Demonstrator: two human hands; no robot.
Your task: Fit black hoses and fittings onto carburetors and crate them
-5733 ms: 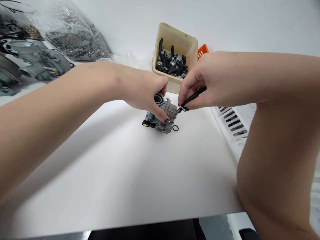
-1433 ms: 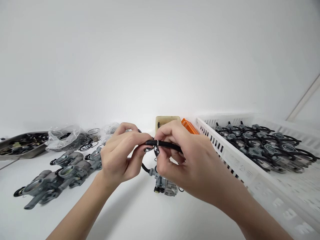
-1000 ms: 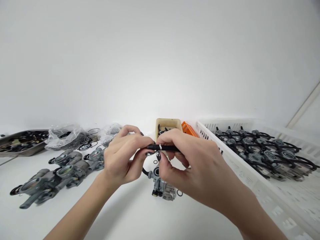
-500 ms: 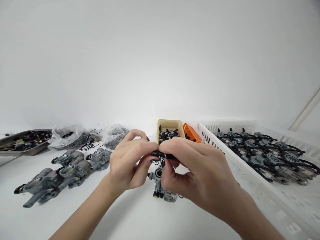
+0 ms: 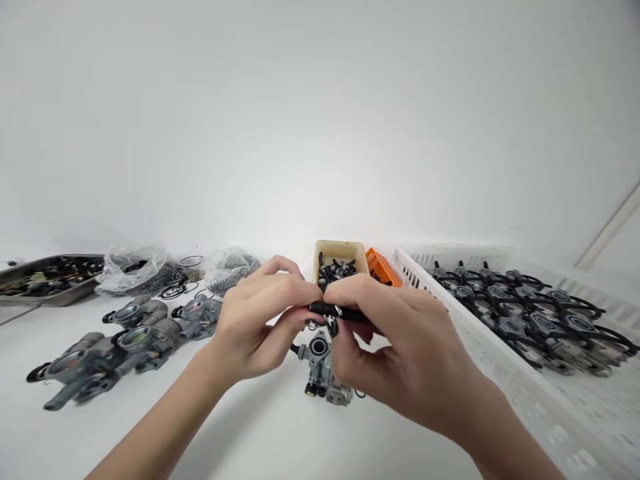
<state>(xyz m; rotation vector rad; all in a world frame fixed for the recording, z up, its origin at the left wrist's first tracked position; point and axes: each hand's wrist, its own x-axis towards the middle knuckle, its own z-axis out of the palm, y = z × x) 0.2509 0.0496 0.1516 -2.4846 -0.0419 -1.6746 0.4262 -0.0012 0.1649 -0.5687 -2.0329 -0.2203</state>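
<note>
Both my hands meet above the table's middle, pinching a short black rubber hose (image 5: 340, 311) with a small metal clip on it. My left hand (image 5: 260, 320) holds the hose's near end, and my right hand (image 5: 385, 340) grips it from the other side, partly hiding it. Just below them, a grey metal carburetor (image 5: 323, 377) stands on the white table (image 5: 250, 433), not touched by either palm. A thin black line leaves its left side. A black O-ring (image 5: 359, 393) lies mostly hidden behind its right side.
A beige tub (image 5: 340, 245) of hoses and clips stands behind my hands, beside an orange basket (image 5: 383, 267). A white crate (image 5: 450, 300) holds several carburetors at right. More carburetors (image 5: 130, 350), plastic bags (image 5: 230, 270) and a metal tray (image 5: 50, 280) lie at left.
My hands have drawn closer together and lower over the carburetor, with the hose between them. The view has tilted slightly, showing more of the tub's contents.
</note>
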